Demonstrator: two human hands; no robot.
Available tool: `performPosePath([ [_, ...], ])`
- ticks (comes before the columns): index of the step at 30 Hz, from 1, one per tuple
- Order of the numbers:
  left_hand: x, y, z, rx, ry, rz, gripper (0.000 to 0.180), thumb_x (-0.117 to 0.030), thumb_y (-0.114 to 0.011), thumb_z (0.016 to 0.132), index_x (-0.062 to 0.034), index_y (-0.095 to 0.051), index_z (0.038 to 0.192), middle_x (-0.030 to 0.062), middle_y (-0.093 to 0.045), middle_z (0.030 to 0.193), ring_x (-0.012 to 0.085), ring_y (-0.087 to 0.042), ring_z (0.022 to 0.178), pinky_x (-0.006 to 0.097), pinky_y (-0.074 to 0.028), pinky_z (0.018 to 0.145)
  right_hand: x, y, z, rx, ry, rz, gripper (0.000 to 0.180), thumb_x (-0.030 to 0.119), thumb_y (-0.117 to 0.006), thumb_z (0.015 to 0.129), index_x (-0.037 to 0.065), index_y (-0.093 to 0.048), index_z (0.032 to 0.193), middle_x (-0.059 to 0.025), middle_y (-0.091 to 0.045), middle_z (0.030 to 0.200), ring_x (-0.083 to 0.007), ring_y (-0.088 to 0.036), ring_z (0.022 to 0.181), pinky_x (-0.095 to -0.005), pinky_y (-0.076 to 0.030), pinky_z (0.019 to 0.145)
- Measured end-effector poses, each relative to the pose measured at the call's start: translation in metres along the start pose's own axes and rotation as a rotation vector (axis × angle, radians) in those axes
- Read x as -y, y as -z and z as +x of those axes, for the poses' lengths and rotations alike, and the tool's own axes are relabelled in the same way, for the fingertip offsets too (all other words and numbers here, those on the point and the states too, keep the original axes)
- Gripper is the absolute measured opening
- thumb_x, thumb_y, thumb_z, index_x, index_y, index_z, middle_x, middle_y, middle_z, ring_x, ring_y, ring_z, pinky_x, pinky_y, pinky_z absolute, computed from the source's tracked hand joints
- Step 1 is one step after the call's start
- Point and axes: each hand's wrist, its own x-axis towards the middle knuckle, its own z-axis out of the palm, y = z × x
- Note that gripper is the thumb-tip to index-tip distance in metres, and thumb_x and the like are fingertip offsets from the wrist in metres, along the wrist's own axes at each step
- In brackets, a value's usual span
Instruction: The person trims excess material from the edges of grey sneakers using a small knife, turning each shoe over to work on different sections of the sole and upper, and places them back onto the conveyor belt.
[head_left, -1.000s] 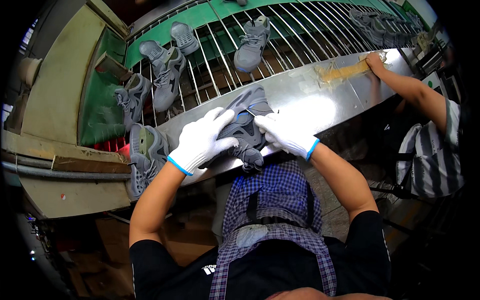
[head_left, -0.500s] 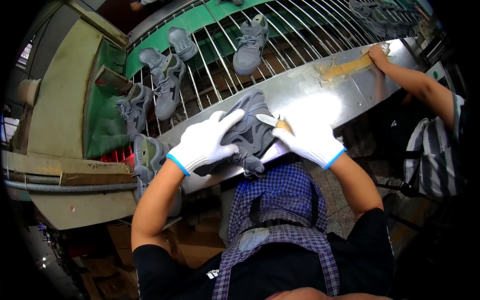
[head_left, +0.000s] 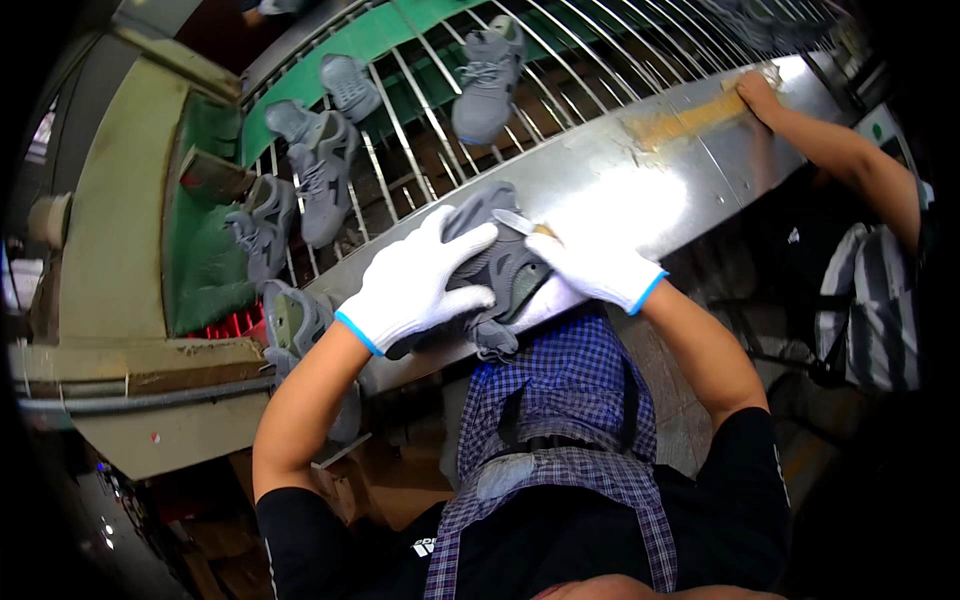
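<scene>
A grey sneaker [head_left: 517, 272] lies tilted on the metal ledge in front of me. My left hand [head_left: 420, 283], in a white knitted glove with a blue cuff, grips its near left side with thumb and fingers apart around it. My right hand [head_left: 592, 268], gloved alike, is closed around a small tool [head_left: 514, 221] with a wooden handle and a pale, flat, pointed tip. That tip lies at the sneaker's upper right edge; whether it touches I cannot tell. Part of the sneaker is hidden under my left hand.
Several grey shoes, one a lone sneaker [head_left: 487, 85], stand on the roller conveyor [head_left: 400, 130] beyond the shiny metal ledge [head_left: 625, 205]. A co-worker's hand [head_left: 759, 97] rests on the ledge at right, by yellowed tape [head_left: 690, 122]. A pale panel [head_left: 120, 230] borders the left.
My right hand has moved left and slightly up, bringing the tool's tip to the sneaker's upper edge. The sneaker has turned a little under my left hand. The whole view has shifted slightly.
</scene>
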Motion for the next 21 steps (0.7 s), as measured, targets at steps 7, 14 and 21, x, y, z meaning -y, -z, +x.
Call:
performPosePath([
  [7,0.057,-0.025,-0.045,-0.110,0.297,-0.410,0.054,-0.042,-0.051,0.114,-0.0053,-0.060,0.152,0.0242,-0.070,0.142,0.0423,-0.066,0.133,0.046,-0.052,0.112,0.005,-0.019,-0.015,-0.119,-0.119,0.066,0.054,0.052,-0.067,0.106,0.000,-0.069,0.121,-0.0246,-0.074,0.102,-0.0424,-0.074,0.093,-0.0494,-0.057,0.084],
  [14,-0.003,-0.020,-0.048,-0.074,0.288,0.164,0.047,-0.041,-0.059,0.110,-0.0028,-0.060,0.138,0.0249,-0.077,0.108,0.0442,-0.077,0.087,0.054,-0.061,0.076,-0.006,-0.043,-0.013,-0.251,-0.052,0.014,0.060,0.049,-0.072,0.104,0.000,-0.055,0.136,-0.0204,-0.071,0.090,-0.0356,-0.072,0.076,-0.0495,-0.057,0.071],
  [21,0.074,-0.070,-0.040,-0.282,0.138,-0.573,0.063,-0.039,-0.056,0.113,0.0063,-0.051,0.156,0.0221,-0.070,0.144,0.0246,-0.070,0.128,0.038,-0.054,0.111,0.022,-0.043,-0.025,-0.065,-0.336,0.923,0.040,0.031,-0.069,0.108,0.002,-0.058,0.132,-0.0033,-0.062,0.077,-0.0093,-0.059,0.057,-0.0241,-0.046,0.044],
])
